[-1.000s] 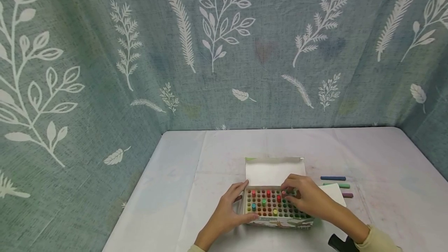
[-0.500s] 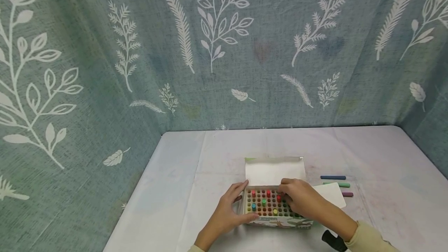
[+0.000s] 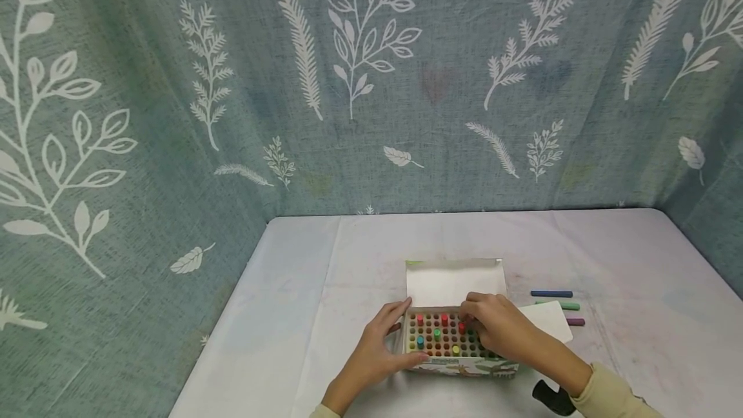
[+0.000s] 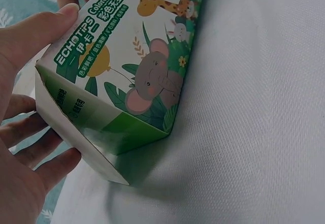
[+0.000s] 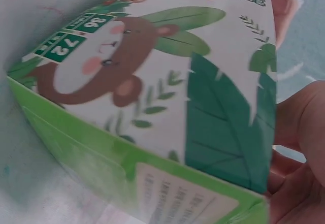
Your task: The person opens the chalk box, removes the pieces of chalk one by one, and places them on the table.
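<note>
A cardboard chalk box [image 3: 473, 365] with an elephant-and-giraffe print stands with its lid raised at the back. Several chalk sticks, among them a red one [image 3: 444, 319], a blue one [image 3: 420, 342] and a yellow one [image 3: 456, 350], poke up from its holed insert. My left hand [image 3: 380, 344] grips the left end, thumb on the front edge and fingers round the back; the left wrist view shows the fingers beside a loose end flap [image 4: 81, 137]. Over the right half of the insert, the fingers of my right hand [image 3: 502, 328] are bent downward in a pinch; they hide the pink chalk stick seen there earlier.
Right of the box lie a dark blue chalk stick [image 3: 551, 293], a green one [image 3: 565, 306] and a purple one [image 3: 576, 322]. A white card [image 3: 548, 320] lies partly behind my right forearm. A black object [image 3: 551, 398] is by the right sleeve. A leaf-patterned curtain [image 3: 360, 82] stands behind the table.
My right hand, pinching a pink chalk stick a second ago, has shifted slightly left and turned over the insert, so its fingers cover the stick. My left hand stays on the box.
</note>
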`<state>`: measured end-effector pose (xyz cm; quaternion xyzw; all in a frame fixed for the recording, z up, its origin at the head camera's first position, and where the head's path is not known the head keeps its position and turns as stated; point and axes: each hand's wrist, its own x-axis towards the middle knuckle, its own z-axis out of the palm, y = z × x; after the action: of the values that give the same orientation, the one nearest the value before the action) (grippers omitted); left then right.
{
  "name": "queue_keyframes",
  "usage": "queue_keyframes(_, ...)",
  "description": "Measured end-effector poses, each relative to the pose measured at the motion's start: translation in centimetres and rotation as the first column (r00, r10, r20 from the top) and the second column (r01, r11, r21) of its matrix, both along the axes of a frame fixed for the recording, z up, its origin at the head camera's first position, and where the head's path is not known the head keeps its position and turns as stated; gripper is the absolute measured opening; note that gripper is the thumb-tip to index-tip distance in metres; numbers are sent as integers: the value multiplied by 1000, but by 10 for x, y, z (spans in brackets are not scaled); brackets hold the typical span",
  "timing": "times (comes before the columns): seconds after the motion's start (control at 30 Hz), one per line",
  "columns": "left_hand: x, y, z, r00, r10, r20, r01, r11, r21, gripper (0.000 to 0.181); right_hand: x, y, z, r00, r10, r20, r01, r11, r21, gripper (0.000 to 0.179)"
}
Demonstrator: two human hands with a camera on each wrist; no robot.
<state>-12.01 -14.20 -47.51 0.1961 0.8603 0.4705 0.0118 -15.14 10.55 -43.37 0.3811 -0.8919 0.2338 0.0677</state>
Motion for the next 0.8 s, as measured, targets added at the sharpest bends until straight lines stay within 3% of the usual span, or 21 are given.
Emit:
queue_keyframes(0.17,0,0,1,1000,1,5,-1,1000,5,85,-2,3,0,1000,1,10,0,997,-80,19)
queue_keyframes(0.33,0,1,1,1000,3,8,-3,1000,0,85,-3,9,7,992,17,125,2,988,-157,19)
queue_keyframes(0.43,0,1,1,1000,4,11,-4,1000,-5,85,-3,13,15,988,38,152,-4,977,-213,17)
queue_keyframes(0.6,0,1,1,1000,-3,11,3,1000,1,84,-4,21,30,995,59,78,-32,952,-306,21)
queue_keyframes(0.8,0,0,0,1000,-15,-5,15,1000,12,83,-2,33,44,999,29,-23,-36,919,-393,32)
